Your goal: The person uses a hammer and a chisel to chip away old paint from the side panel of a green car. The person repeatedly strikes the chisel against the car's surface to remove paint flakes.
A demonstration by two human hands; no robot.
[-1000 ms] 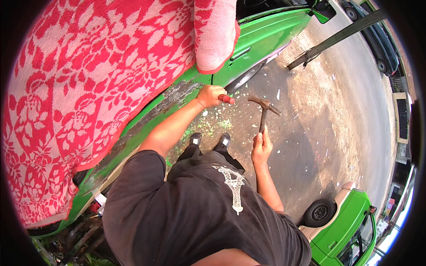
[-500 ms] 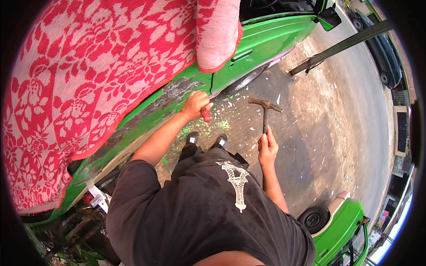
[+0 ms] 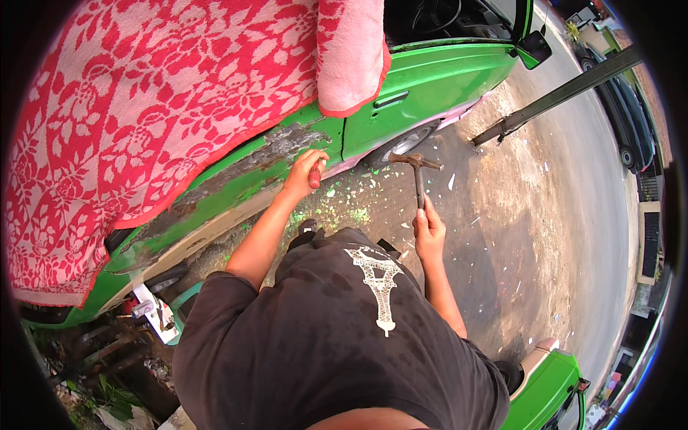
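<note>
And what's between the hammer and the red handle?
In the head view, ground strewn with green and pale flakes shows between the hammer and the red handle.

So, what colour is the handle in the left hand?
The handle in the left hand is red; it shows best in the head view.

The left hand [image 3: 299, 175] is gripping a red handle [image 3: 314, 176] near the scraped patch [image 3: 278, 147] on a green vehicle [image 3: 430, 75]. The right hand [image 3: 430, 233] is holding a hammer [image 3: 419, 184] by its shaft. A pink-and-red floral blanket [image 3: 165, 122] is covering part of the vehicle; flakes [image 3: 352, 213] are littering the ground [image 3: 487, 222] near its lower edge.
</note>
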